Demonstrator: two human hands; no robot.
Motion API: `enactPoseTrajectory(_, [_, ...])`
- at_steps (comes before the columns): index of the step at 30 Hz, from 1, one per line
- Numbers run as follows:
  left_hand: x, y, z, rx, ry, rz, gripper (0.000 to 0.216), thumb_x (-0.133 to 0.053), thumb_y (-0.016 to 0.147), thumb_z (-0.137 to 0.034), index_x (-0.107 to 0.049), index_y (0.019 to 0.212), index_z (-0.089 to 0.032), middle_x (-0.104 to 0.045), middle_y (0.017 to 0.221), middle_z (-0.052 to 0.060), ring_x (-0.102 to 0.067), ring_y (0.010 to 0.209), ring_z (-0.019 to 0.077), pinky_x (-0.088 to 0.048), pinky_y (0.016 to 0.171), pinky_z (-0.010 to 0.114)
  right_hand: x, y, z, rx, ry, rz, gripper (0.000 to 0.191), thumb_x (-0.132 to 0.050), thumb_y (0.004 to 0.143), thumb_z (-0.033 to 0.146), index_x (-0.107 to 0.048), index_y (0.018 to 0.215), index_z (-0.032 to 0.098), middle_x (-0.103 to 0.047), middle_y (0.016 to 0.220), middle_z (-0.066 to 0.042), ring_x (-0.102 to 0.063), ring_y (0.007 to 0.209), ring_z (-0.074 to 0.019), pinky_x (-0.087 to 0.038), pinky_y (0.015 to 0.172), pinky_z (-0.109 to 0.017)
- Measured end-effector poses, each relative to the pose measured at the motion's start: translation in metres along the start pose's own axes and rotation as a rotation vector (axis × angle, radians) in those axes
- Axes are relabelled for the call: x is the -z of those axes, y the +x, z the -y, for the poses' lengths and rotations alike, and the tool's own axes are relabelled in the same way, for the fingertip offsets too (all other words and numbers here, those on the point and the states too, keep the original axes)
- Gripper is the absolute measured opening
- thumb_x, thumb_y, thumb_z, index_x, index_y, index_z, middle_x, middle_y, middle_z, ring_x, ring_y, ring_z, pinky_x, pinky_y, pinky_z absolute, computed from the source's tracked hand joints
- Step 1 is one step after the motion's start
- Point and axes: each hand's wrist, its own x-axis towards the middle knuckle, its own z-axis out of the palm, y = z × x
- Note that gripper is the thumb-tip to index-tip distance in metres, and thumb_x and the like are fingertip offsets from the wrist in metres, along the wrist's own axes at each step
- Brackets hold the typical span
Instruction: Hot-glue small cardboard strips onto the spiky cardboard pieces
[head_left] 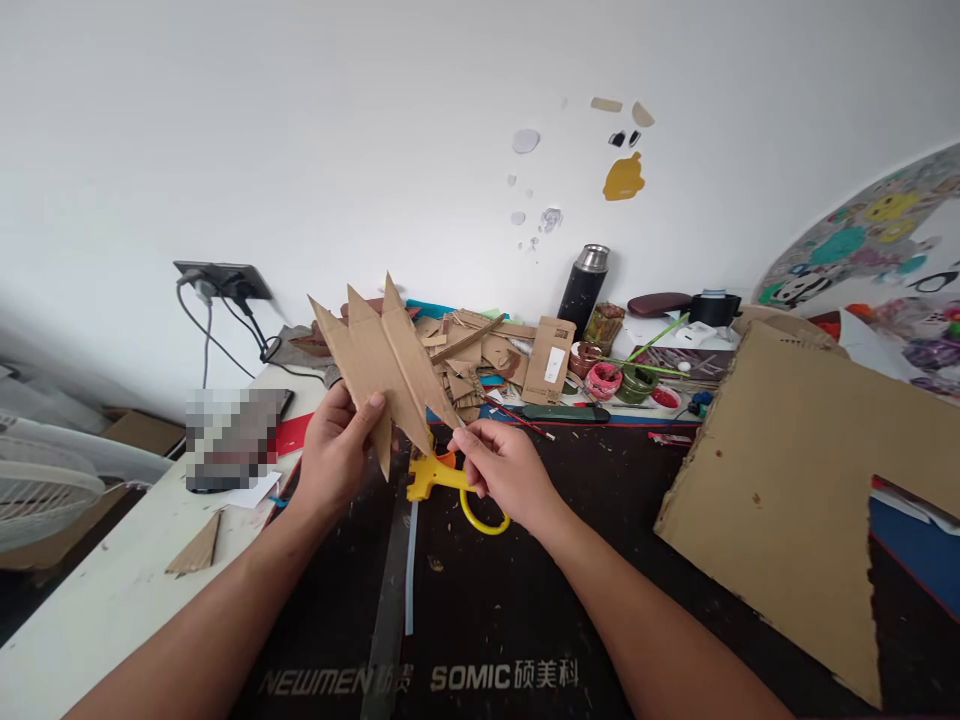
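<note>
My left hand (337, 450) is closed on a fan of pointed cardboard strips (382, 365), holding it up above the black desk mat (525, 600). My right hand (506, 470) pinches the lower right tip of the same cardboard piece. Just below the hands, a yellow glue gun (439, 480) with a looped yellow handle lies on the mat. A long metal ruler (390, 600) and a clear glue stick (410, 570) lie on the mat beneath it.
A large cardboard sheet (787, 480) with a cut-out notch lies at the right. Cardboard scraps (472, 365), paint pots (600, 380), a black flask (583, 290) and a utility knife (562, 412) crowd the back. A wall socket (221, 280) with cables and a fan (37, 490) sit left.
</note>
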Motion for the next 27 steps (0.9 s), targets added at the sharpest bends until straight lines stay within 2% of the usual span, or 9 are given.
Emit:
enactPoseTrajectory(4, [0.003,0.003,0.001,0.036,-0.089,-0.006,0.041,-0.095,0.078,-0.045,-0.073,0.103,-0.022,-0.075,0.082,-0.002,-0.064,0.053,0.0139,-0.052,0.045,0.024,0.001,0.0,0.002,-0.013,0.029,0.012,0.046,-0.072,0.093,0.066,-0.071,0.086,0.02,-0.059,0.054,0.005,-0.045,0.04,-0.0094,-0.03,0.041,-0.023])
enactPoseTrajectory(9, [0.01,0.011,-0.003,0.188,-0.296,0.197,0.058,-0.082,0.083,-0.074,-0.078,0.1,-0.019,-0.079,0.086,0.005,-0.072,0.07,0.0205,-0.057,0.055,0.028,0.003,-0.001,0.008,-0.056,0.119,0.033,0.05,-0.075,0.088,0.069,-0.072,0.087,0.019,-0.057,0.052,0.006,-0.045,0.039,-0.0092,-0.027,0.039,-0.022])
enactPoseTrajectory(11, [0.01,0.012,-0.004,0.277,-0.357,0.2,0.051,-0.08,0.088,-0.069,-0.078,0.103,-0.02,-0.08,0.095,0.006,-0.074,0.078,0.0213,-0.061,0.061,0.029,0.003,-0.002,0.01,-0.068,0.14,0.049,0.05,-0.076,0.088,0.069,-0.072,0.086,0.019,-0.057,0.052,0.006,-0.045,0.039,-0.0093,-0.027,0.039,-0.022])
enactPoseTrajectory(14, [0.007,0.01,-0.002,0.405,-0.424,0.171,0.032,-0.082,0.092,-0.052,-0.076,0.101,-0.022,-0.08,0.105,0.006,-0.077,0.089,0.0217,-0.067,0.072,0.032,0.002,-0.003,0.009,-0.079,0.143,0.068,0.048,-0.077,0.089,0.068,-0.072,0.086,0.02,-0.058,0.052,0.006,-0.045,0.039,-0.0091,-0.026,0.039,-0.021])
enactPoseTrajectory(17, [0.001,0.006,0.003,0.499,-0.45,0.199,0.027,-0.084,0.091,-0.045,-0.075,0.101,-0.021,-0.079,0.109,0.007,-0.078,0.1,0.0245,-0.069,0.082,0.035,0.002,-0.002,0.006,-0.094,0.127,0.06,0.048,-0.076,0.089,0.067,-0.071,0.086,0.02,-0.058,0.053,0.005,-0.045,0.039,-0.009,-0.024,0.039,-0.022])
enactPoseTrajectory(20, [-0.001,0.004,0.007,0.555,-0.432,0.229,0.041,-0.08,0.093,-0.055,-0.076,0.115,-0.021,-0.079,0.116,0.012,-0.08,0.107,0.0292,-0.07,0.082,0.037,0.001,-0.002,0.004,-0.09,0.089,0.051,0.048,-0.073,0.091,0.068,-0.071,0.086,0.02,-0.058,0.053,0.005,-0.044,0.039,-0.0093,-0.026,0.039,-0.022])
enactPoseTrajectory(23, [0.002,0.005,0.009,0.609,-0.386,0.237,0.062,-0.069,0.096,-0.069,-0.074,0.127,-0.016,-0.08,0.117,0.019,-0.082,0.101,0.0321,-0.071,0.074,0.037,0.0,-0.004,0.005,-0.058,0.012,0.059,0.047,-0.072,0.093,0.066,-0.07,0.085,0.02,-0.059,0.055,0.004,-0.047,0.04,-0.0098,-0.031,0.042,-0.023])
enactPoseTrajectory(25, [0.004,0.006,0.01,0.648,-0.352,0.207,0.053,-0.069,0.099,-0.058,-0.075,0.125,-0.012,-0.082,0.109,0.021,-0.083,0.094,0.0315,-0.071,0.07,0.035,-0.002,-0.006,0.006,-0.052,-0.038,0.064,0.046,-0.072,0.095,0.064,-0.069,0.084,0.02,-0.06,0.055,0.004,-0.048,0.041,-0.0101,-0.034,0.043,-0.024])
enactPoseTrajectory(27, [0.005,0.008,0.013,0.67,-0.318,0.15,0.031,-0.07,0.099,-0.033,-0.075,0.119,-0.009,-0.082,0.101,0.02,-0.083,0.087,0.0293,-0.07,0.069,0.032,-0.003,-0.007,0.007,-0.056,-0.079,0.062,0.043,-0.071,0.097,0.061,-0.069,0.084,0.02,-0.06,0.056,0.004,-0.049,0.041,-0.0103,-0.035,0.045,-0.024])
